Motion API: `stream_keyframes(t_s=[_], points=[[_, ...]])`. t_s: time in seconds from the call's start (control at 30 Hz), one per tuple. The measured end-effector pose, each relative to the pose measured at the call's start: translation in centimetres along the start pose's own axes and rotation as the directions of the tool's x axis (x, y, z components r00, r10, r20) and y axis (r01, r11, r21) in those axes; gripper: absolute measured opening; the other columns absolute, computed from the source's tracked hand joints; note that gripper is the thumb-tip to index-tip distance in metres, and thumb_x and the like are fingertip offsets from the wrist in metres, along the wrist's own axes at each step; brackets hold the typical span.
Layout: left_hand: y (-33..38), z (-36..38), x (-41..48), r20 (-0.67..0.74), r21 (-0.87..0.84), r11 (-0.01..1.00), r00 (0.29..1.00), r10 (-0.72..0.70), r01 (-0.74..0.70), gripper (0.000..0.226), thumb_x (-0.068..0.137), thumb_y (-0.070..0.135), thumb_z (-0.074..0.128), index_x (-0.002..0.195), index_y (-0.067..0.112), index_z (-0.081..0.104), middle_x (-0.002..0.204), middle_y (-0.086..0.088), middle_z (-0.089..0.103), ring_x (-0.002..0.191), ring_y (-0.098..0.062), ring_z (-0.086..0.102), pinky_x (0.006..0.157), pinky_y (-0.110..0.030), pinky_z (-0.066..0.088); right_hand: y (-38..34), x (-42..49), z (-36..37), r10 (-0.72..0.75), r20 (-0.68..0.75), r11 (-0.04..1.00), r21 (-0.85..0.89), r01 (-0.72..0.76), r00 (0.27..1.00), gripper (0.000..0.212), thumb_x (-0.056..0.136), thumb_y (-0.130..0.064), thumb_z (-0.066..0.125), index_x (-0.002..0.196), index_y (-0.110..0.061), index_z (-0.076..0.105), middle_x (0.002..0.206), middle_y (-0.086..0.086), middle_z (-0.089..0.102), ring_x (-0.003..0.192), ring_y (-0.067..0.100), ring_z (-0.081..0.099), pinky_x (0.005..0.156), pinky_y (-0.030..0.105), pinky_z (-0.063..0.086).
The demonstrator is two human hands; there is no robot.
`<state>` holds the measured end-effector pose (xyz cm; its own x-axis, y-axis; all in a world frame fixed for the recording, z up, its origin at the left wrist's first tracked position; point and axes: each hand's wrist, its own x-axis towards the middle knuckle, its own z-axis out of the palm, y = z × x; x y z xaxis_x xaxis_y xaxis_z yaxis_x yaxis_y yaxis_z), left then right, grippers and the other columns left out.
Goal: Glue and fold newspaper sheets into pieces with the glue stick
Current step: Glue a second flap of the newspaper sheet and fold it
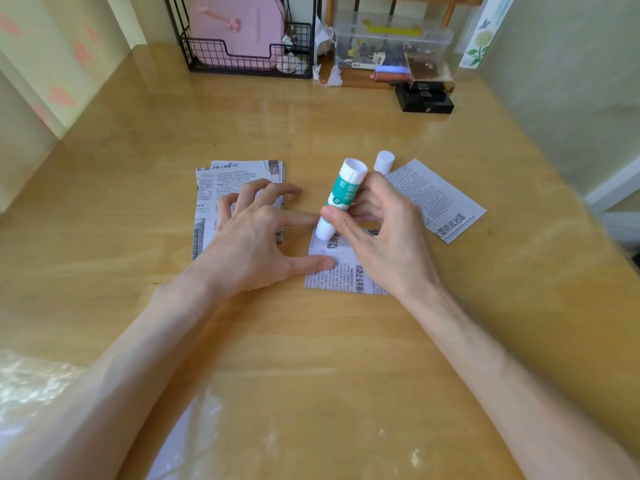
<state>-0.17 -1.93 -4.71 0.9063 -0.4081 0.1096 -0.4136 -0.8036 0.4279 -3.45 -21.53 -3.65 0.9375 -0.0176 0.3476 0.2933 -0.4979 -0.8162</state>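
My right hand grips a white and green glue stick, tilted, with its lower end down on a small newspaper sheet in the middle of the table. My left hand is spread out with straight fingers; its thumb and forefinger press the sheet's left edge. The stick's white cap stands just behind my right hand. A stack of newspaper pieces lies under and behind my left hand. Another single newspaper sheet lies to the right.
The wooden table has a clear film over it. At the back stand a black wire rack with a pink item, a clear plastic box on a wooden shelf, and a black box. Walls close both sides.
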Motion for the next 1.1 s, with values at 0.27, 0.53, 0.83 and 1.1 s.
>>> stream_keyframes(t_s=[0.27,0.53,0.83,1.1], points=[[-0.2,0.2,0.1,-0.056,-0.019,0.999,0.997,0.043,-0.044,0.080,0.060,0.095,0.058,0.130,0.056,0.059,0.142,0.019,0.043,0.139,-0.011,0.032,0.113,-0.040,0.017,0.8,0.8,-2.2,0.014,0.040,0.994,0.112,-0.018,0.999,0.022,0.101,-0.015,0.072,0.118,-0.003,0.065,0.106,-0.002,0.076,0.097,0.007,0.074,0.087,0.016,0.051],[-0.2,0.5,0.1,-0.083,-0.065,0.997,0.996,0.038,-0.043,0.051,0.057,0.096,0.051,0.097,0.065,0.056,0.123,0.024,0.047,0.127,-0.006,0.037,0.103,-0.033,0.016,0.3,0.3,-1.4,-0.054,0.252,0.997,-0.038,0.065,0.966,0.022,0.103,-0.009,0.066,0.124,-0.004,0.061,0.101,0.000,0.076,0.102,0.014,0.073,0.095,0.040,0.056],[-0.3,0.0,0.1,-0.014,-0.042,0.999,1.000,0.007,-0.008,0.054,0.048,0.101,0.051,0.096,0.076,0.050,0.134,0.025,0.041,0.142,-0.011,0.025,0.115,-0.041,0.014,-0.3,0.2,-1.0,-0.061,0.275,0.988,-0.120,0.097,0.960,0.026,0.106,-0.008,0.058,0.124,-0.018,0.044,0.102,-0.001,0.073,0.097,0.021,0.071,0.080,0.043,0.056],[-0.2,-0.2,-0.1,0.019,0.008,0.999,0.999,-0.033,0.032,0.064,0.048,0.103,0.044,0.103,0.072,0.054,0.152,0.021,0.038,0.151,-0.012,0.016,0.121,-0.047,0.008,-0.4,0.1,-1.3,-0.024,0.263,0.989,-0.136,0.061,0.965,0.020,0.108,-0.014,0.057,0.122,-0.014,0.042,0.103,-0.002,0.074,0.099,0.017,0.071,0.078,0.047,0.057]])
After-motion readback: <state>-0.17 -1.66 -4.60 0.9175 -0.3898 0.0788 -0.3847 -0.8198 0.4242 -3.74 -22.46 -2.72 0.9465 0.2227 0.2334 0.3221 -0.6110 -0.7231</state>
